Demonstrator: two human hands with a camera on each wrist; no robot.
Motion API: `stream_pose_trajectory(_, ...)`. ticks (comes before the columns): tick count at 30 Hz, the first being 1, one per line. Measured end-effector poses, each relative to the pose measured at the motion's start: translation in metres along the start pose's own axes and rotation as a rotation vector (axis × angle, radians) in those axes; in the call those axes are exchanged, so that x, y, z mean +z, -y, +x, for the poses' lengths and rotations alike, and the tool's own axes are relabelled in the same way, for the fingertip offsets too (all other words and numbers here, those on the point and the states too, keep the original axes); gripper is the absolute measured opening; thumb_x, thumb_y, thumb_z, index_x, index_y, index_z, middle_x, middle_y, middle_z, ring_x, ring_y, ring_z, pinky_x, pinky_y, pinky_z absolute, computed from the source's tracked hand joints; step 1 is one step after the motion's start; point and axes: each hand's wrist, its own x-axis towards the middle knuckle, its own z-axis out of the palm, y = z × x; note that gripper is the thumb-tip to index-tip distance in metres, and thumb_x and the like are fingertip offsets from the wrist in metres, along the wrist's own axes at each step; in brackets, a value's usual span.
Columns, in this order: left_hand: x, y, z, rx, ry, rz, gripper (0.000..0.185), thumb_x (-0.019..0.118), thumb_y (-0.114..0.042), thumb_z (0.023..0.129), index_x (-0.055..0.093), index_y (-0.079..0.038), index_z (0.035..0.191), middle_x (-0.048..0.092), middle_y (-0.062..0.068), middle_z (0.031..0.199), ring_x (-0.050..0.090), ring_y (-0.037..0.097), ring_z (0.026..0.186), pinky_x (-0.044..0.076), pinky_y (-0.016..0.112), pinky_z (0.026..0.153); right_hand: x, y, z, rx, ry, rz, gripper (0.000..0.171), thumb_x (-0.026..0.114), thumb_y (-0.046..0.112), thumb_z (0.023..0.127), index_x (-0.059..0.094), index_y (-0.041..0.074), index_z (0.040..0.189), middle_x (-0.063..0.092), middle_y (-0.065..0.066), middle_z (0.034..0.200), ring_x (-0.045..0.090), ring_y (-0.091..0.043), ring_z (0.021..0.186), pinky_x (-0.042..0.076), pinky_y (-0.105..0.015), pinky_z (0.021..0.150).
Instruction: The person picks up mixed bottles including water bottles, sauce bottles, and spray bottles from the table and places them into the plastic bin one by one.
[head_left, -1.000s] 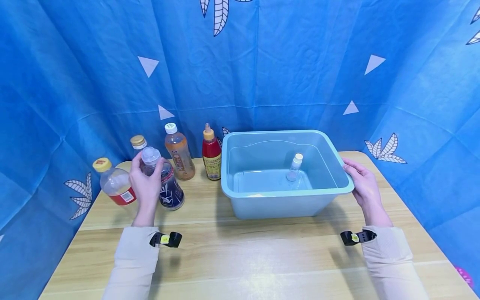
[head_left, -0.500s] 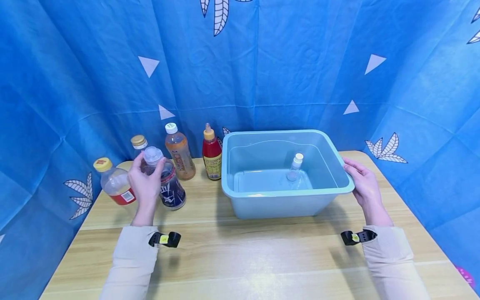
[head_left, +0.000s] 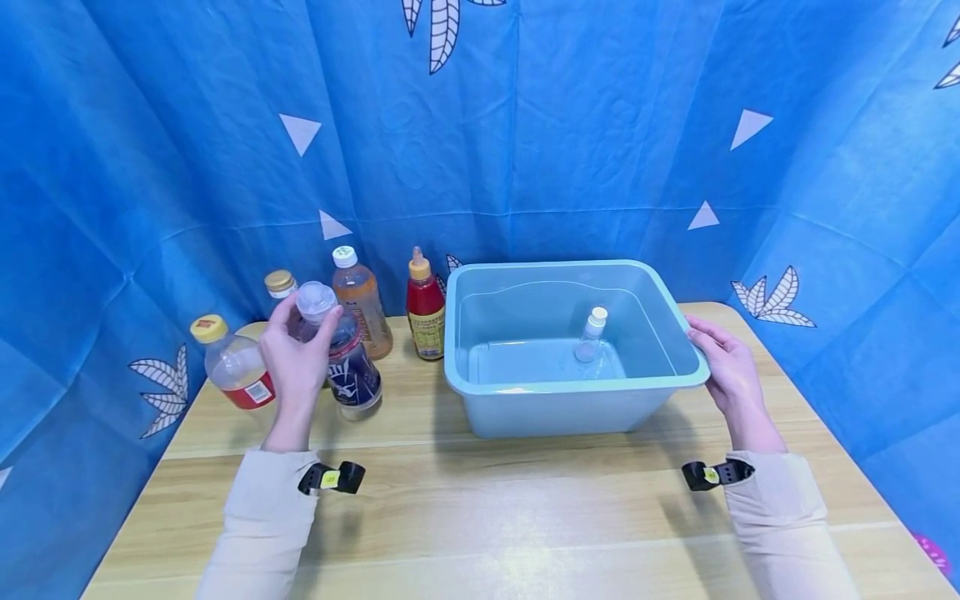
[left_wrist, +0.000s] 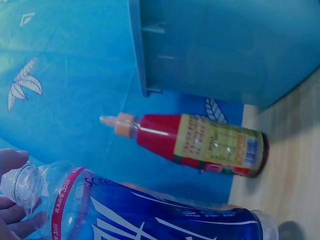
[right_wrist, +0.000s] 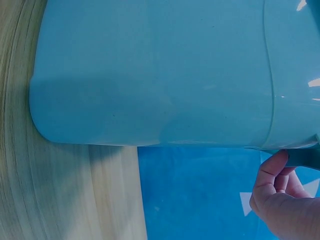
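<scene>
Clear plastic bottle with dark-blue label (head_left: 354, 371) is in the left hand (head_left: 296, 354), pinched at the neck; can't tell if its base touches the light wood-grain table (head_left: 480, 525). Just left of that hand: clear bottle with yellow cap and red label (head_left: 236, 367). Just past its fingers: gold-capped bottle (head_left: 281, 283), mostly hidden. Beyond, rightward: orange-brown bottle with white cap (head_left: 360, 292), red squeeze bottle with yellow label (head_left: 427, 308). Farther right: light-blue plastic tub (head_left: 555, 417), rim gripped by right hand (head_left: 726, 362). My read: early; small clear white-capped bottle (head_left: 588, 346) inside, five outside.
</scene>
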Motion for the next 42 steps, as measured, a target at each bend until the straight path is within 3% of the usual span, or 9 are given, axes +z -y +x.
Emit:
stream_pose_trajectory(11,0.0,-0.028,-0.002,0.047,0.049,0.037,0.047,0.069,-0.03,0.076,0.057,-0.011,0.117,0.059,0.004,0.112,0.056,0.017,0.099,0.045,0.034,0.085,-0.001,0.001,0.0,0.018,0.002,-0.013,0.023,0.062,0.018,0.083,0.065,0.016,0.106,0.059,0.009,0.095,0.06,-0.005,0.078,0.05,-0.019,0.065)
stream_pose_trajectory(26,-0.002,-0.069,0.001,0.214,0.111,0.048,0.045,0.07,-0.027,0.075,0.059,-0.009,0.115,0.061,0.004,0.11,0.057,0.017,0.1,0.048,0.038,0.08,-0.001,-0.001,0.0,0.003,0.004,-0.005,0.016,0.06,0.015,0.085,0.067,0.018,0.099,0.06,0.007,0.093,0.06,-0.005,0.076,0.05,-0.019,0.063)
stream_pose_trajectory(34,-0.002,-0.092,0.007,0.291,0.124,0.05,0.042,0.071,-0.029,0.074,0.062,-0.008,0.11,0.063,0.001,0.105,0.057,0.012,0.096,0.049,0.029,0.076,0.0,-0.001,0.0,0.003,0.0,-0.018,0.015,0.06,0.015,0.085,0.067,0.019,0.098,0.06,0.007,0.092,0.06,-0.005,0.075,0.05,-0.018,0.062)
stream_pose_trajectory(42,0.0,-0.114,0.012,0.312,0.146,0.088,0.046,0.069,-0.034,0.075,0.061,-0.007,0.111,0.063,0.001,0.105,0.057,0.01,0.094,0.046,0.023,0.071,0.0,-0.001,0.0,0.006,0.007,0.004,0.015,0.06,0.014,0.084,0.068,0.018,0.097,0.062,0.007,0.09,0.06,-0.006,0.075,0.05,-0.019,0.062)
